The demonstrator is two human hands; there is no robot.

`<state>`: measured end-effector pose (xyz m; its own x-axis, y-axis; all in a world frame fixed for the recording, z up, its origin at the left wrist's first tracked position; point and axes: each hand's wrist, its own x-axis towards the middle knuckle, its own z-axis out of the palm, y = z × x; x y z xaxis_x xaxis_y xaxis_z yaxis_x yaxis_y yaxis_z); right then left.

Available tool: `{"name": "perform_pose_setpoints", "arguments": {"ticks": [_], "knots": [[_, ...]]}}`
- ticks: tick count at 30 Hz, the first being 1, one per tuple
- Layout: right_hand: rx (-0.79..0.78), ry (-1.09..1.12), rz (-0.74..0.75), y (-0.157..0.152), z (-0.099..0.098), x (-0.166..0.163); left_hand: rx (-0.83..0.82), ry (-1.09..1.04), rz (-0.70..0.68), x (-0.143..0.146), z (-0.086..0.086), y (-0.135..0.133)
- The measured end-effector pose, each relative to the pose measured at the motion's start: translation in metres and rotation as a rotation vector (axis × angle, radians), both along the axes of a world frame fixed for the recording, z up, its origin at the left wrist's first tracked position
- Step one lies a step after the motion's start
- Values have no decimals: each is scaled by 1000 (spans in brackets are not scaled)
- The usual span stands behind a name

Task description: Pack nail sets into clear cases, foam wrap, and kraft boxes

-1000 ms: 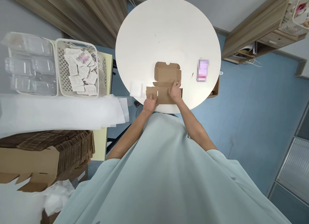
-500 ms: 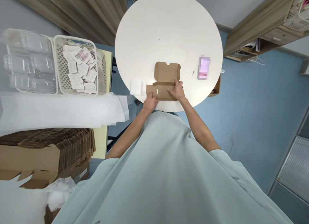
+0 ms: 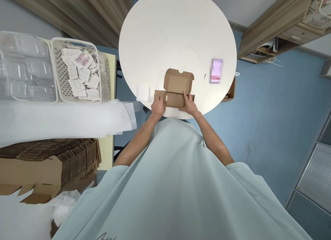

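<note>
A flat brown cardboard box blank [image 3: 178,89] lies at the near edge of the round white table [image 3: 176,36], partly folded up. My left hand [image 3: 158,106] grips its left side flap, fingers curled over the card. My right hand [image 3: 189,104] holds the near right part, fingers pressed on the front panel, which stands raised. The lid panel with its notch tilts up behind.
A small white square sheet [image 3: 143,92] lies left of the box. A blurred purple object [image 3: 216,71] sits at the right of the table. At my left stand a white basket of packets [image 3: 79,72], clear plastic trays [image 3: 24,72], white sheets [image 3: 62,117] and stacked cardboard blanks [image 3: 51,160].
The front panel of the box has been folded upward and the lid panel has tilted up. Both hands slid closer together along the near edge.
</note>
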<state>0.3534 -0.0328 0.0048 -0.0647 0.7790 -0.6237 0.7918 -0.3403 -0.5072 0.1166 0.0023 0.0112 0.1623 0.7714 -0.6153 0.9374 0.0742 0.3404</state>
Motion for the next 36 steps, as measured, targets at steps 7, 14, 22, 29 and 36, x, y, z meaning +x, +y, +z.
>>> {"name": "perform_pose_setpoints", "arguments": {"ticks": [7, 14, 22, 29, 36], "knots": [[2, -22, -3, 4, -3, 2, 110, 22, -43, 1, 8, 9], [18, -16, -12, 3, -7, 3, 146, 97, 187, -12, 2, 10], [13, -29, -10, 4, -7, 2, 23, -92, 176, 6, 17, 3], [-13, -25, 2, 6, -3, 3, 18, -165, 166, 16, 8, 2], [-20, -21, 5, 6, -7, 7, -37, -60, 171, 14, -5, 12]]}}
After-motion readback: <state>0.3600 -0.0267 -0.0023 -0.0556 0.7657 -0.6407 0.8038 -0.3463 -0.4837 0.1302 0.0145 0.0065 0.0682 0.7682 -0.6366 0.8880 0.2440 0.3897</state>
